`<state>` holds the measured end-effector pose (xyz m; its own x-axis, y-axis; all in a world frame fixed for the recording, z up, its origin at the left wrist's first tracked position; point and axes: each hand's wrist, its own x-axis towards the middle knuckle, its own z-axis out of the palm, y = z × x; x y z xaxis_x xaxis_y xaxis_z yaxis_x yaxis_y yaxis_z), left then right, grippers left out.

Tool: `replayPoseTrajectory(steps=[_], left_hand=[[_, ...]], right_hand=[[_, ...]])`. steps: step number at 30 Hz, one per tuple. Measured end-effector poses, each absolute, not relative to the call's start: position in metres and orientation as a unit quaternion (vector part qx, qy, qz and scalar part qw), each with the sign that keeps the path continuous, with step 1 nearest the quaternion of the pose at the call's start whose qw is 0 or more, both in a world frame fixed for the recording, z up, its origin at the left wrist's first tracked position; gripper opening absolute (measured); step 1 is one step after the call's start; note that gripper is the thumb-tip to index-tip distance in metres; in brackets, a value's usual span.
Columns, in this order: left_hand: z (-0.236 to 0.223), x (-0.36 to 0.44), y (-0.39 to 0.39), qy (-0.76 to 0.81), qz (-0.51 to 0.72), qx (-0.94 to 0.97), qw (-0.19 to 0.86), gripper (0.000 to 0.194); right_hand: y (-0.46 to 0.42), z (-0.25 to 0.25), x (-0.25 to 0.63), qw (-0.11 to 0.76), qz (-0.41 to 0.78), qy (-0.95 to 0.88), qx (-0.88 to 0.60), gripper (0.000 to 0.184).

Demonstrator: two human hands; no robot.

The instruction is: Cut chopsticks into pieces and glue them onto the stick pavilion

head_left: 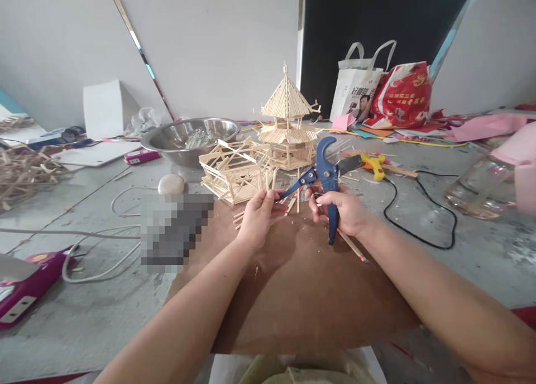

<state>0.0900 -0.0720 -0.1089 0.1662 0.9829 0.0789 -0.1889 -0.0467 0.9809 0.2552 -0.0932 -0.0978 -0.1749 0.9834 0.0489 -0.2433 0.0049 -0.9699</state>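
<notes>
My right hand (349, 208) is closed around one handle of a blue ratchet pipe cutter (327, 172), whose hooked jaw points up. The cutter's handles are spread wide apart. At the end of its other handle, my left hand (260, 211) is closed, with thumb and fingers pinching the tip. Thin pale sticks rise just above the left fingers; whether they are also held cannot be made out. Behind the hands stands an open frame of thin wooden sticks (234, 174). Beyond it is a stick-built pavilion (287, 102) with a pointed, tiered roof.
A brown board (310, 294) lies before me with loose sticks on it. Around it are a metal basin (153, 141), a yellow glue gun (374, 163) with a black cord, a bottle (473, 191), a purple power strip (25, 289), a white puck (171, 183) and bags (404, 96).
</notes>
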Motion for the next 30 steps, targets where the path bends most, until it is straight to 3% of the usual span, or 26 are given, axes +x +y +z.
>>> replayPoseTrajectory(steps=[3, 11, 15, 19, 23, 30], left_hand=[[-0.109, 0.088, -0.069, 0.369, 0.523, 0.514, 0.571, 0.026], [-0.109, 0.092, -0.077, 0.352, 0.473, 0.548, 0.593, 0.028], [-0.106, 0.088, -0.077, 0.385, 0.449, 0.597, 0.542, 0.027], [-0.102, 0.082, -0.074, 0.404, 0.477, 0.605, 0.493, 0.025], [-0.101, 0.080, -0.071, 0.376, 0.497, 0.552, 0.554, 0.021], [-0.099, 0.078, -0.070, 0.360, 0.461, 0.553, 0.593, 0.021]], right_hand=[[-0.096, -0.101, 0.250, 0.527, 0.566, -0.496, -0.394, 0.020], [-0.109, -0.099, 0.242, 0.534, 0.448, -0.635, -0.334, 0.019], [-0.102, -0.096, 0.255, 0.561, 0.350, -0.638, -0.395, 0.022], [-0.092, -0.093, 0.272, 0.490, 0.164, -0.665, -0.540, 0.015], [-0.084, -0.095, 0.280, 0.403, 0.026, -0.696, -0.594, 0.020], [-0.081, -0.098, 0.278, 0.302, 0.000, -0.736, -0.605, 0.032]])
